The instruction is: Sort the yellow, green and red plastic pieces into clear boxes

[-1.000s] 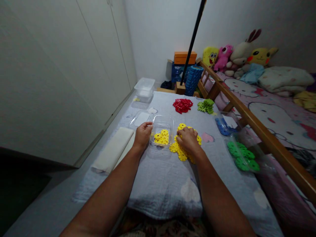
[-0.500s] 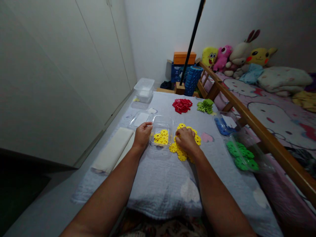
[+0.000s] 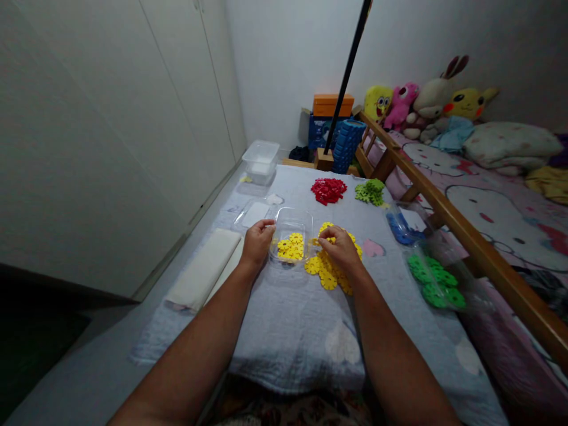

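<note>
A clear plastic box stands on the grey cloth with several yellow flower-shaped pieces inside. My left hand grips the box's left rim. A loose pile of yellow pieces lies just right of the box. My right hand rests on that pile, its fingers pinched on a yellow piece at the box's right edge.
A red pile and a light green pile lie farther back. Clear bags with blue pieces and green pieces sit at right beside a wooden bed rail. A folded white cloth and an empty clear tub are at left.
My right hand has lifted slightly off the yellow pile and moved toward the box's right edge with a piece pinched. My left hand has stayed on the box.
</note>
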{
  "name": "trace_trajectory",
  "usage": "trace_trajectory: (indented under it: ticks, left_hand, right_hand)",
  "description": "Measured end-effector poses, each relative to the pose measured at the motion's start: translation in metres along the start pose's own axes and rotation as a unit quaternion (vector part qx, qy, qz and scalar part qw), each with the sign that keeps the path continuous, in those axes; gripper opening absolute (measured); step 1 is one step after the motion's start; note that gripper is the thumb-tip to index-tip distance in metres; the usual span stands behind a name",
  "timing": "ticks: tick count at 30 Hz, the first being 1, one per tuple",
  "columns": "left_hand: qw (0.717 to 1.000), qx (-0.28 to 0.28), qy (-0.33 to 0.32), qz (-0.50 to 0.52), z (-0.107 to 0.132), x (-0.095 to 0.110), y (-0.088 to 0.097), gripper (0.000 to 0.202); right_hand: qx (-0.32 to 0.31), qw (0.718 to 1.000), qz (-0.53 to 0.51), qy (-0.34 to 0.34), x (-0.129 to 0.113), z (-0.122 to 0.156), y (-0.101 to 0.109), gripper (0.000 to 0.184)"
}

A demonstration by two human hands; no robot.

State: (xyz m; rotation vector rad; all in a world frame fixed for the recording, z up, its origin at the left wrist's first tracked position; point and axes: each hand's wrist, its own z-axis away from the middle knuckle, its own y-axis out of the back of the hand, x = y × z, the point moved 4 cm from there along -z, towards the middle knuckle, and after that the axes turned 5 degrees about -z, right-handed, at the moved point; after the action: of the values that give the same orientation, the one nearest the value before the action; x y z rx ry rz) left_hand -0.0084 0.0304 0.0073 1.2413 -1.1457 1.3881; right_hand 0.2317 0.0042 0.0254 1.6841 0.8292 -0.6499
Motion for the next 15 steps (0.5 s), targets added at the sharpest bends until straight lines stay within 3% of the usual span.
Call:
trace_trajectory:
  ticks: [5,11,15]
  left_hand:
    - [1.0,0.0,-0.008,-0.001,0.0,0.0,0.0,0.04]
    - [1.0,0.005,-0.004,0.001,-0.001,-0.001,0.0,0.039]
    - [1.0,0.005,0.001,0.004,-0.001,-0.001,0.0,0.04]
  right_hand:
    - [0.058,0.997,-0.048,-0.021,0.0,0.0,0.005,0.01]
    - [0.171,0.98,-0.104,-0.018,-0.014,0.007,0.014,0.019]
    - [0.155,0.983,-0.097,0.012,-0.028,0.01,0.005,0.016]
